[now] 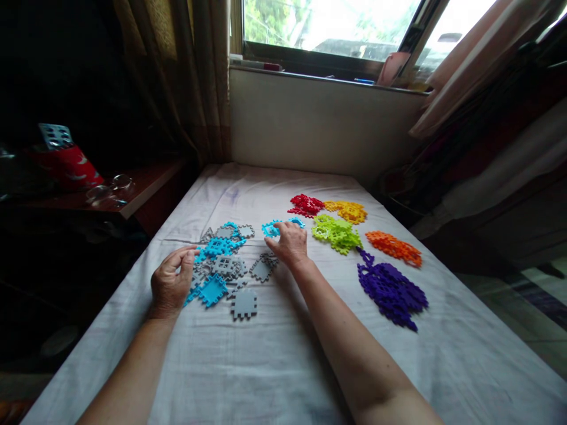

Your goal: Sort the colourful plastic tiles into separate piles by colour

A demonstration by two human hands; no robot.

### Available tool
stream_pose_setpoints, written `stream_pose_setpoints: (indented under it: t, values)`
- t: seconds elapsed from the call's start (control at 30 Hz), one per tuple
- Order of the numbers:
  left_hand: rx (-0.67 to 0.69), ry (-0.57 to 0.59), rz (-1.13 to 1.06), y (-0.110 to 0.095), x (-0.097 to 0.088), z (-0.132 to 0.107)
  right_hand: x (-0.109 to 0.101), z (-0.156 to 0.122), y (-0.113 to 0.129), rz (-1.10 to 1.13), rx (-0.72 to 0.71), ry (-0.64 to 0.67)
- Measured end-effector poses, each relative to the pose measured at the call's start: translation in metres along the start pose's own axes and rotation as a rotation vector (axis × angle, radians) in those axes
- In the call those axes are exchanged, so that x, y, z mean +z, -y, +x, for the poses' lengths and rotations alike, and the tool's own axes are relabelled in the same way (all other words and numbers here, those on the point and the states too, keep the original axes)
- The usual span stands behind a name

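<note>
A mixed heap of blue and grey plastic tiles (221,262) with notched edges lies on the white sheet (274,354). My left hand (170,283) rests at the heap's left edge, fingers curled against the tiles. My right hand (289,242) reaches past the heap and its fingertips press on a light blue tile (271,228) that lies apart from it. A single grey tile (243,304) sits nearest to me. Sorted piles lie to the right: red (305,205), yellow (348,211), green (336,232), orange (394,247) and purple (392,290).
The sheet covers a long flat surface that runs up to a wall under a window (328,26). Curtains (177,77) hang at the left. A dark side shelf (106,195) at the left holds a red object and clear glass pieces. Hanging fabric (487,106) fills the right.
</note>
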State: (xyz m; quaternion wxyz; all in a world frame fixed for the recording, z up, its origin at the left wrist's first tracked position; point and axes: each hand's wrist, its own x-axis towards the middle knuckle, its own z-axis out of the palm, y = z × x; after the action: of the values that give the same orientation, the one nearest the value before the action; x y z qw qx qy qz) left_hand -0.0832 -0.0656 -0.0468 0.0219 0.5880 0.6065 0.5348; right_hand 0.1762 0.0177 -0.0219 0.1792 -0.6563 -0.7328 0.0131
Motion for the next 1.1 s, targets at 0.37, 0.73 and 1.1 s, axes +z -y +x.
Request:
stream_pose_setpoints:
  t: [0.37,0.73,1.1]
  values:
    - [0.015,-0.027,0.041,0.006,-0.003,0.004,0.006,0.011,0.0,-0.002,-0.063,0.004]
    - [-0.084,-0.076,0.088,0.018,-0.012,0.01,0.025,0.0,0.051,0.03,-0.401,0.16]
    - [-0.093,-0.044,0.06,0.019,-0.009,0.008,0.021,-0.009,0.017,0.426,-0.327,0.087]
